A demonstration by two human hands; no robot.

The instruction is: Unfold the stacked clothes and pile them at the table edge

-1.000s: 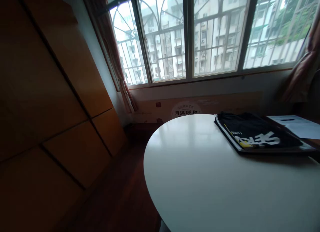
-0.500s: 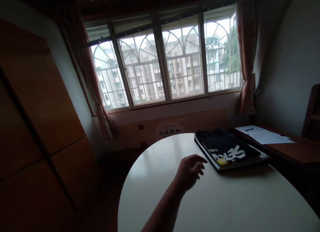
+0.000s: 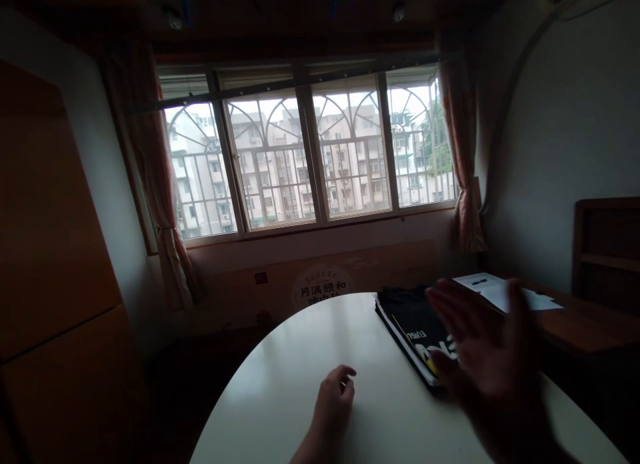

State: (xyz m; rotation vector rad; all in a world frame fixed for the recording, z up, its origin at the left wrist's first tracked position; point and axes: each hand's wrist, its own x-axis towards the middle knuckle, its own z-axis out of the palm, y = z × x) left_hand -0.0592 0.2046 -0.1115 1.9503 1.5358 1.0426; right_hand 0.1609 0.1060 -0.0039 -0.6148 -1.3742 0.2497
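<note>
Over the white round table point(image 3: 280, 377), my left hand point(image 3: 336, 399) is held with loosely curled fingers and nothing in it. My right hand point(image 3: 483, 361) is raised at the right, blurred by motion, its fingers spread and also holding nothing. Behind it, at the table's right side, lies a flat folded stack whose top is a black garment point(image 3: 406, 307) with white lettering and a bit of yellow. A white layer shows along the stack's left edge. My right hand hides much of the print; I cannot tell whether it touches the cloth.
A brown wooden desk point(image 3: 583, 327) with white paper sheets point(image 3: 543, 300) on it stands beyond the table at the right. Wooden cabinets point(image 3: 45, 237) rise on the left. Ahead is a barred window point(image 3: 350, 157) with tied-back curtains point(image 3: 463, 204).
My right hand has come into view over the stack. My left hand has shifted left and down in the picture, away from the stack. The camera view has tilted up slightly.
</note>
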